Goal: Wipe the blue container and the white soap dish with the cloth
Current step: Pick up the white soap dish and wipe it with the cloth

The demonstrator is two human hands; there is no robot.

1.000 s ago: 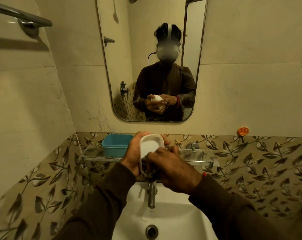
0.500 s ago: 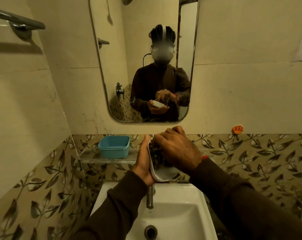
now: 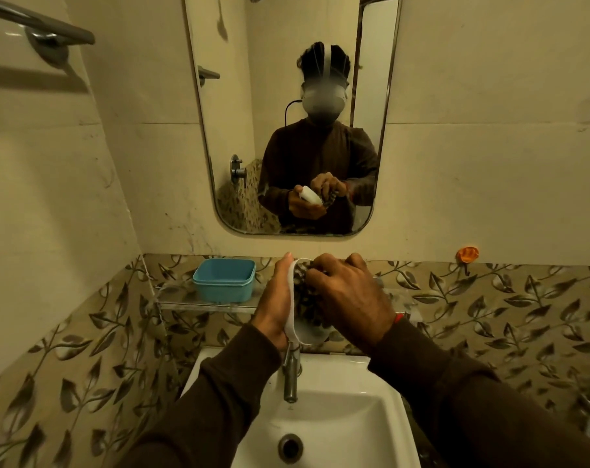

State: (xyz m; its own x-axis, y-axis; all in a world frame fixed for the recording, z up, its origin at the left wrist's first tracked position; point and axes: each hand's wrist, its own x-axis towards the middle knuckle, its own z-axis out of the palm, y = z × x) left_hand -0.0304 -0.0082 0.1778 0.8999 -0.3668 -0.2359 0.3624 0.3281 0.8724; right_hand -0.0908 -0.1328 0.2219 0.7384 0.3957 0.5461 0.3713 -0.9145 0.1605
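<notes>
My left hand (image 3: 276,298) grips the white soap dish (image 3: 303,332) from its left side, holding it tilted on edge above the tap. My right hand (image 3: 349,297) presses a dark patterned cloth (image 3: 303,295) into the dish's hollow; most of the cloth is hidden under my fingers. The blue container (image 3: 224,279) stands open and upright on the glass shelf (image 3: 188,300) to the left of my hands, apart from them.
A white basin (image 3: 324,420) with a metal tap (image 3: 290,374) lies directly below my hands. The mirror (image 3: 286,113) hangs on the wall ahead, a towel rail (image 3: 36,23) at the upper left, and an orange hook (image 3: 467,254) on the right wall.
The dish went from facing me upright to tilted on its edge. My right hand moved up over it and now pushes the cloth inside. The blue container stayed put.
</notes>
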